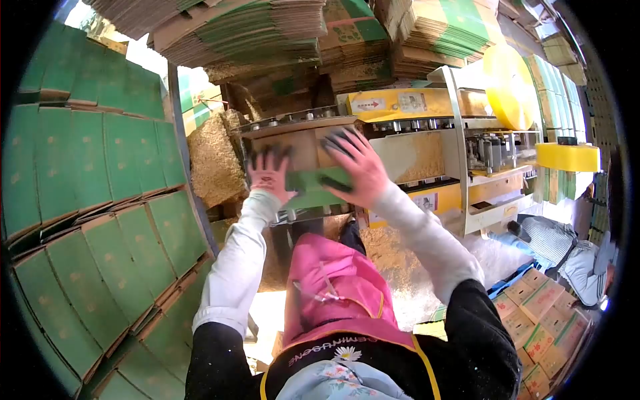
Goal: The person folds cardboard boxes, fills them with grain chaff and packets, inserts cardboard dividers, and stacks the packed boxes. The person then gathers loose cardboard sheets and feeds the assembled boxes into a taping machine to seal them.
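A cardboard box [305,148] with a brown top and a green near side lies in front of me on the roller conveyor [283,123]. My left hand [270,175], in a pink glove with dark fingertips, is at the box's left end with its fingers spread. Over the right part of the box is my right hand [360,170], gloved the same way. Its fingers are stretched apart and a little blurred, with the thumb pointing left across the green side. Neither hand is closed around anything.
A yellow-and-white carton sealing machine [415,105] adjoins on the right, with a large yellow tape roll [508,87]. Stacked green boxes [90,157] form a wall at left. Flattened cartons [247,33] are piled behind. A person [560,247] bends near boxes [543,313] at lower right.
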